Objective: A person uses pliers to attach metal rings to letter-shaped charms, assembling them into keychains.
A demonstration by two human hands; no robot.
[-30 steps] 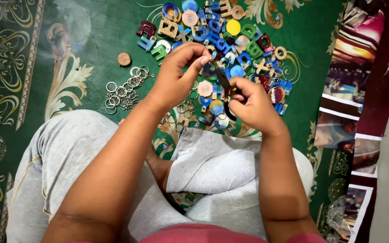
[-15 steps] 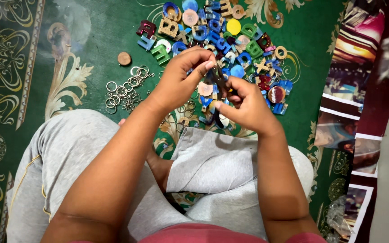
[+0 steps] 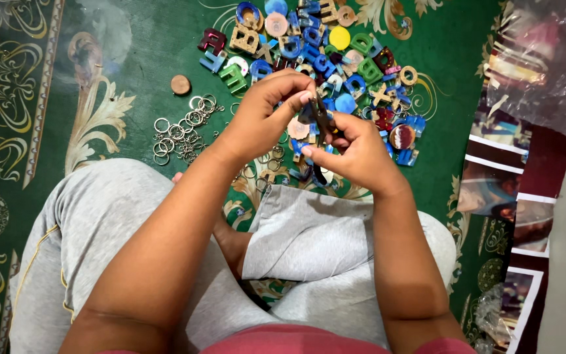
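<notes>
Pliers (image 3: pixel 323 124) pinched between both hands above the charm pile.
Right hand (image 3: pixel 355 154) grips handles; left hand (image 3: pixel 263 115) steadies a small piece; rings (image 3: pixel 181 128) at nine o'clock.

Both hands have drawn together at upper centre: the left hand (image 3: pixel 257 121) now pinches against the dark pliers (image 3: pixel 321 121) (small piece unclear) held by the right hand (image 3: pixel 355 154).

home floor | patterned green carpet (image 3: pixel 132 59) | printed photos (image 3: pixel 492 190) alongside
</notes>
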